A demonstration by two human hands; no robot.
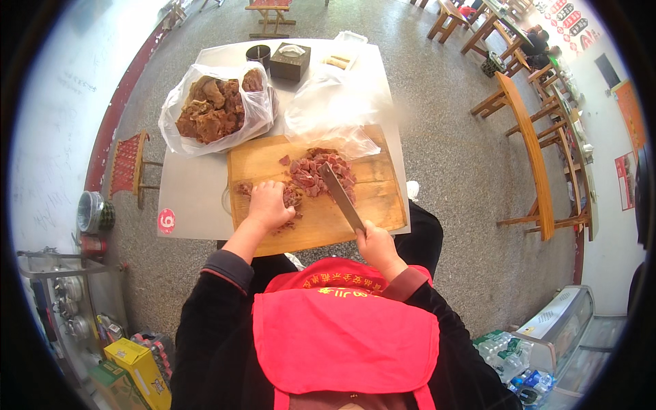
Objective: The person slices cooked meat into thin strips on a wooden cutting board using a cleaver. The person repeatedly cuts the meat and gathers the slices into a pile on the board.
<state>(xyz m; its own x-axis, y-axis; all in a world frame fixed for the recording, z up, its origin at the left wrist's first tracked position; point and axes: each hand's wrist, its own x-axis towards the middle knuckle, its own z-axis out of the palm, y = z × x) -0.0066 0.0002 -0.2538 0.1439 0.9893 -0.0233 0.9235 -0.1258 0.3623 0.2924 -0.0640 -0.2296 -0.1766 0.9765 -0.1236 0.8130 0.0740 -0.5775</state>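
A wooden cutting board (369, 205) lies at the near side of the table. On its left part, my left hand (270, 205) rests on a small heap of meat pieces (293, 196); whether its fingers grip any is hidden. My right hand (377, 245) holds a cleaver (342, 199) by its handle, the blade seen nearly edge-on. Its far end is over a pile of chopped reddish meat (309, 174) at the middle of the board. Behind the board on the left, a clear plastic bag (171, 128) stands open around large brown chunks of cooked meat (212, 110).
Another clear plastic bag (328, 110) overlaps the board's far edge. A tissue box (290, 64), a black cup (258, 54) and a white tray (353, 38) stand at the table's far side. A folding stool (128, 164) is left; a wooden bench (528, 159) stands right.
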